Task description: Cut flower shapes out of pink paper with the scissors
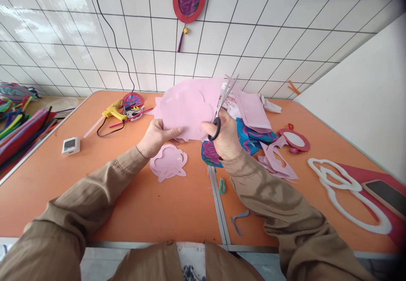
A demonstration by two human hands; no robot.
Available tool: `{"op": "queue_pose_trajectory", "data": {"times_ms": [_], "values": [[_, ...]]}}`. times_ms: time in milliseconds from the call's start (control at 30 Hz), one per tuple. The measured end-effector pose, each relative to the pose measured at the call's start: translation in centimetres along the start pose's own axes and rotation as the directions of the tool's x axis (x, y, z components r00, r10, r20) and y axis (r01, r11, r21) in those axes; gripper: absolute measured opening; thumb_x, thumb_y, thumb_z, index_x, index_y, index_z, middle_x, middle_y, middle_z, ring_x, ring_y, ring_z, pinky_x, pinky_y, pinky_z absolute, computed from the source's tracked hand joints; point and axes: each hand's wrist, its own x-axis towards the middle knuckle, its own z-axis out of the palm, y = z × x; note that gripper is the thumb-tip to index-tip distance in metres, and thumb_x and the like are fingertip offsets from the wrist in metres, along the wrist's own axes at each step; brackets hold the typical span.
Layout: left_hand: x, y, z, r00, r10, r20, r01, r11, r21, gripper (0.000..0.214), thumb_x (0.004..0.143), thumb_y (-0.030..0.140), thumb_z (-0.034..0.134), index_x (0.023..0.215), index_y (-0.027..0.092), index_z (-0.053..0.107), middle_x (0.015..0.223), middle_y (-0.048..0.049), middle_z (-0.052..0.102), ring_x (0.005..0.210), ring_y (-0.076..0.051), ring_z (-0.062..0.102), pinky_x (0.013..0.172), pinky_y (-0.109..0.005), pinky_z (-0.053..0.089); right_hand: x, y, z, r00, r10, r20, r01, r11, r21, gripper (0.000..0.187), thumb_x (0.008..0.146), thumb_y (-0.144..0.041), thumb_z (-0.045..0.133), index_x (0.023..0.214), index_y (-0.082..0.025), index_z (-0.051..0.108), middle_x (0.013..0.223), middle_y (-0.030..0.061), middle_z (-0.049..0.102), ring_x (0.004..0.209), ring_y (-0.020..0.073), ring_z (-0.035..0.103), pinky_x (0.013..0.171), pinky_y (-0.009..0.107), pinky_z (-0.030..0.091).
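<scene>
Pink sheet [187,103], held up between the fingers of the left hand [154,139], clamped on its near corner, and the right hand [228,139], wrapped around scissors [220,103]. To me, turning the sheet, not the scissors, should keep cuts smooth.

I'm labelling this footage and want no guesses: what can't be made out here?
All in the head view:
Left hand: fingers, largely hidden behind the pink sheet.
Blue flowered material: whether it is one piece; the right hand hides its middle.
Phone: its right end, cut off by the picture's right edge.
White device: its display, too small to read.
</scene>
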Motion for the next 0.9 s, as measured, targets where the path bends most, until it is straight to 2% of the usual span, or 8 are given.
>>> {"op": "queue_pose_trajectory", "data": {"times_ms": [67,167,300,400,500,600,767,900], "values": [[0.0,0.1,-0.1,1.000,0.003,-0.007,-0.003,1.000,0.028,0.028,0.062,0.035,0.090,0.070,0.011,0.077,0.058,-0.0077,0.072,0.051,-0.018,0.068,0.051,-0.028,0.058,0.0,0.0,0.0,1.000,0.010,0.013,-0.010,1.000,-0.001,0.027,0.060,-0.017,0.074,0.084,-0.024,0.066,0.069,-0.0054,0.063,0.064,0.0129,0.056,0.056,0.026,0.047],[0.0,0.5,0.0,0.997,0.008,-0.073,-0.003,0.998,0.060,0.025,0.060,0.030,0.091,0.060,0.011,0.074,0.054,-0.0064,0.071,0.048,-0.015,0.066,0.050,-0.024,0.057,0.0,-0.2,0.1,0.998,0.044,0.047,-0.045,0.999,0.009,0.029,0.060,-0.019,0.075,0.087,-0.023,0.065,0.068,-0.0051,0.063,0.065,0.0136,0.057,0.058,0.027,0.048],[-0.1,0.6,0.1,0.998,0.000,-0.070,0.004,0.998,0.058,0.024,0.059,0.027,0.090,0.058,0.010,0.073,0.052,-0.0060,0.070,0.045,-0.014,0.064,0.049,-0.022,0.056,-0.1,-0.6,0.3,0.999,0.033,-0.008,-0.034,0.997,-0.074,0.026,0.059,-0.021,0.075,0.082,-0.023,0.064,0.066,-0.0052,0.061,0.061,0.0125,0.052,0.055,0.026,0.046],[0.0,0.3,-0.1,0.999,-0.015,-0.037,0.016,0.999,0.039,0.024,0.060,0.029,0.090,0.062,0.010,0.075,0.053,-0.0062,0.071,0.046,-0.015,0.065,0.048,-0.023,0.056,-0.1,-0.7,0.2,0.999,0.030,-0.011,-0.031,0.993,-0.111,0.022,0.059,-0.023,0.073,0.079,-0.023,0.062,0.061,-0.0068,0.055,0.057,0.0116,0.047,0.052,0.026,0.042],[0.2,0.1,-0.5,0.998,-0.056,-0.007,0.056,0.998,-0.011,0.028,0.059,0.031,0.091,0.074,0.011,0.078,0.063,-0.0071,0.075,0.052,-0.018,0.069,0.049,-0.027,0.057,0.0,-0.7,0.1,0.999,0.043,0.013,-0.041,0.990,-0.133,0.022,0.058,-0.025,0.073,0.075,-0.024,0.059,0.057,-0.0073,0.050,0.054,0.0116,0.045,0.050,0.026,0.039],[0.4,-0.1,-0.8,0.997,-0.077,0.005,0.077,0.994,-0.075,0.033,0.058,0.033,0.091,0.079,0.012,0.078,0.072,-0.0085,0.077,0.058,-0.023,0.071,0.050,-0.029,0.058,0.0,-0.7,0.1,0.997,0.072,0.037,-0.067,0.991,-0.119,0.025,0.057,-0.027,0.074,0.074,-0.024,0.056,0.056,-0.0063,0.051,0.054,0.0127,0.045,0.048,0.027,0.037],[0.6,-0.4,-0.8,0.998,0.034,-0.060,-0.040,0.994,-0.097,0.036,0.062,0.029,0.091,0.093,0.016,0.080,0.084,-0.0060,0.079,0.084,-0.025,0.074,0.074,-0.032,0.060,-0.2,-0.8,0.5,0.992,0.101,0.070,-0.097,0.993,-0.060,0.029,0.056,-0.028,0.076,0.075,-0.025,0.055,0.057,-0.0054,0.053,0.057,0.0144,0.048,0.049,0.028,0.040],[0.6,-0.7,-0.9,0.993,0.070,-0.091,-0.076,0.996,-0.055,0.033,0.063,0.028,0.090,0.092,0.015,0.080,0.084,-0.0057,0.079,0.083,-0.025,0.073,0.075,-0.034,0.059,-0.2,-0.5,0.4,0.990,0.119,0.079,-0.117,0.993,-0.031,0.028,0.058,-0.029,0.075,0.075,-0.024,0.054,0.057,-0.0066,0.054,0.054,0.0123,0.048,0.050,0.027,0.041]]}}
